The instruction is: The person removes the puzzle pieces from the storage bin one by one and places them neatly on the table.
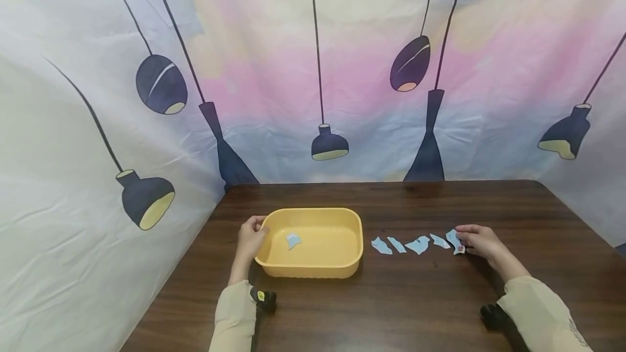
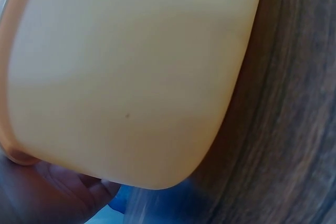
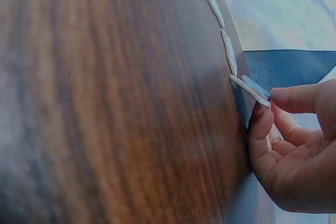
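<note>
My left hand (image 1: 251, 239) grips the left rim of a yellow plastic basin (image 1: 308, 271); in the left wrist view the basin's pale outer wall (image 2: 131, 77) fills most of the picture. Inside the basin lies one light blue shard (image 1: 293, 240). To its right, my right hand (image 1: 481, 243) pinches another light blue shard (image 1: 455, 241) with a small red mark, at the right end of a row. Seen from the right wrist, thumb and finger hold this shard (image 3: 252, 92) tilted, its far end close over the table and its pale, thick edge showing.
Several more jagged light blue shards, among them a wide one (image 1: 418, 245), lie in a row between basin and right hand. All stand on a dark brown wooden table (image 1: 391, 308). A cloth backdrop (image 1: 274, 96) printed with lamps hangs behind and at the sides.
</note>
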{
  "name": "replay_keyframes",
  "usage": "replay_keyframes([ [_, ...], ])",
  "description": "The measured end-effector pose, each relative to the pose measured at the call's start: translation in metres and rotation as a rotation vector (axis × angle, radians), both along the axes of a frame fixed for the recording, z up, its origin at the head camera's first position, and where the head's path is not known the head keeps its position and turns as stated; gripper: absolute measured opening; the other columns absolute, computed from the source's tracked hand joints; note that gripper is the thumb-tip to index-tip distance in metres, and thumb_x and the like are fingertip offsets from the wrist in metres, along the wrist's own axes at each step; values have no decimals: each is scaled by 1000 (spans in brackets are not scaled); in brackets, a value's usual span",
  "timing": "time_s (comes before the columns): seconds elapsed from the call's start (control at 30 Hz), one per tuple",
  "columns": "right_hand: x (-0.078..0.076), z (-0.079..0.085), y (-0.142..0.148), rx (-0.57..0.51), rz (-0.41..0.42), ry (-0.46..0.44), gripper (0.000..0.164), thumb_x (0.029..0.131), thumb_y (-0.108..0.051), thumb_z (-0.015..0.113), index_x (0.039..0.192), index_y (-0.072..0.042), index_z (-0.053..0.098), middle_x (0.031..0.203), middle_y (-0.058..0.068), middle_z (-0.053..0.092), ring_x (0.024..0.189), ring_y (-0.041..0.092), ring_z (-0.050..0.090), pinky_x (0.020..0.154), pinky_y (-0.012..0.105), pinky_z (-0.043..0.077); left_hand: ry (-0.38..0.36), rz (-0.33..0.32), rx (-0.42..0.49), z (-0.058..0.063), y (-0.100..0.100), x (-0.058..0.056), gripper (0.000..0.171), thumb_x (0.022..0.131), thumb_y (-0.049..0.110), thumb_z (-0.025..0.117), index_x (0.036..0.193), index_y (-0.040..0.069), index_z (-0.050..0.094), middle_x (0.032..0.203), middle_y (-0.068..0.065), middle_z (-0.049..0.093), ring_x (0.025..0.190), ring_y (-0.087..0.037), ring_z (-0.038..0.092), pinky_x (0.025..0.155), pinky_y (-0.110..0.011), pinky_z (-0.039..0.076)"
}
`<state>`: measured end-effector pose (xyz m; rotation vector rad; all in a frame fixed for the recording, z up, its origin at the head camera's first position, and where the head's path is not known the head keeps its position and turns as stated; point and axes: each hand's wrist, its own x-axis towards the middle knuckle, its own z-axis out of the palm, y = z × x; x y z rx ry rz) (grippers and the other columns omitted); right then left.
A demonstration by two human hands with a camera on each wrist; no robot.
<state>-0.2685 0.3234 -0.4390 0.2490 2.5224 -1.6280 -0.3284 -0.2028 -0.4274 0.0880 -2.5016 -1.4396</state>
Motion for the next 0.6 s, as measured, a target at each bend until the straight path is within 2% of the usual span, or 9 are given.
replay_keyframes([
  [0.17,0,2,-2,12,-27,13,49,97,-15,50,131,18,41,87,-6,60,75,0,53,66,20,50,3,4,-3,2,0,-2,34,85,0,56,118,-6,63,71,0,45,63,-10,43,55,-20,39],
  [0.33,1,4,-4,35,-52,35,51,96,-16,51,132,18,40,87,-4,61,75,1,53,65,21,49,-10,5,-1,1,1,-2,34,86,1,56,118,-6,63,71,1,45,63,-10,43,55,-20,39],
  [0.4,1,6,-6,58,-59,50,51,97,-16,51,133,17,40,92,1,63,76,1,53,66,21,49,-11,5,0,1,1,-1,34,86,1,56,118,-5,63,71,1,46,62,-10,43,55,-20,39],
  [0.5,1,9,-9,91,-65,80,50,97,-16,51,134,17,40,102,15,65,78,4,55,66,23,51,-7,4,-1,0,0,-2,34,86,1,56,118,-6,63,70,1,46,62,-10,43,55,-20,39],
  [0.6,1,14,-17,107,-46,107,50,97,-16,51,134,16,40,118,30,59,84,6,58,73,29,55,-2,4,-4,-1,-1,-1,34,85,1,56,118,-6,63,70,1,45,62,-10,42,55,-20,38],
])
